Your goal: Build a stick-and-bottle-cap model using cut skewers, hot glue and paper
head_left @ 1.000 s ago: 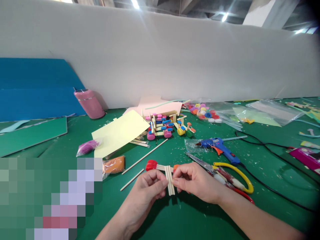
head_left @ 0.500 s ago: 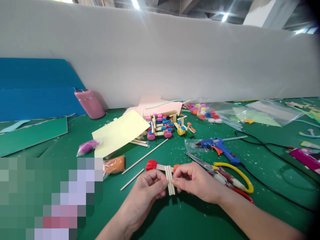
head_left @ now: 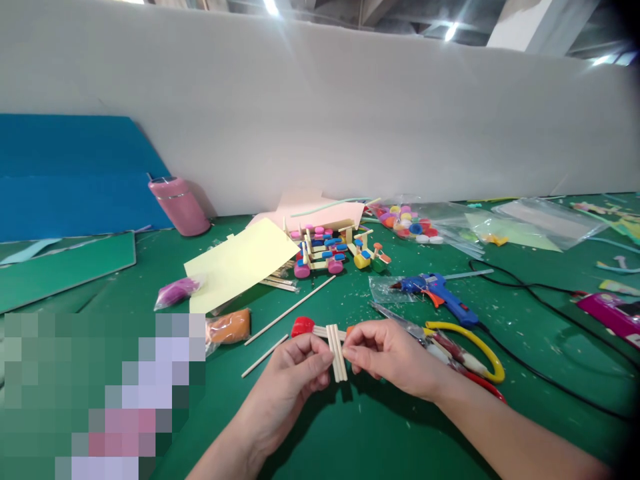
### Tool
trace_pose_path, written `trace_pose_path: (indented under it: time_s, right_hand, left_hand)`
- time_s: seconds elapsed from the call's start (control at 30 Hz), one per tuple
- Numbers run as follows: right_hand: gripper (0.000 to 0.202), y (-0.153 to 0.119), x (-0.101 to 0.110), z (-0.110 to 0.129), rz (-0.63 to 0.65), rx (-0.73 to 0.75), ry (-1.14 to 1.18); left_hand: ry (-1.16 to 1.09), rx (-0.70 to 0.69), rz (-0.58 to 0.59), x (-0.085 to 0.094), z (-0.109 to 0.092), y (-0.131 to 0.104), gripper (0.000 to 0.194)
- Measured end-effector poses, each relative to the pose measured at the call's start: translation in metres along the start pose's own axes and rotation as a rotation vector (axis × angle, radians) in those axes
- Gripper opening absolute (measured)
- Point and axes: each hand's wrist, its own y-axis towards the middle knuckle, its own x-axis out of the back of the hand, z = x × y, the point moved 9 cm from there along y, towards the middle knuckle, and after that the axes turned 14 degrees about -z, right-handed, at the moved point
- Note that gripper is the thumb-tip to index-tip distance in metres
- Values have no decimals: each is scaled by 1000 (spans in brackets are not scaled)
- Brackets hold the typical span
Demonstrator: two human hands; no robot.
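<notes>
Between my two hands stand three short wooden sticks [head_left: 337, 353], side by side in a flat row and slightly tilted. My left hand [head_left: 305, 367] pinches the row's left side between thumb and fingers. From the right, my right hand [head_left: 385, 353] has its thumb and forefinger closed at the row's other edge. Just behind lies a piece with a red bottle cap [head_left: 303, 326] and pale sticks; an orange part of it is mostly hidden by my right hand. Two loose wooden sticks, a long one [head_left: 290, 310] and a shorter one [head_left: 265, 356], lie to the left.
Scissors [head_left: 465, 353] with yellow and red handles lie beside my right forearm, below a blue glue gun [head_left: 440, 293] with a black cord. Small stick-and-cap models [head_left: 323, 253], a bag of caps [head_left: 405, 223], yellow paper [head_left: 245, 263], orange clay [head_left: 229, 327] and a pink cup [head_left: 180, 207] stand farther back.
The row of sticks and both hands have shifted slightly up and left in view. My right fingers have eased a little to the right along the sticks' edge.
</notes>
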Motion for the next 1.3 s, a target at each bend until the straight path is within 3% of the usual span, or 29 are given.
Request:
trace_pose_path:
  time_s: [1.3]
  right_hand:
    - [19, -1, -3, -3, 27, 33, -8]
  left_hand:
    - [31, 8, 9, -2, 2, -1, 18]
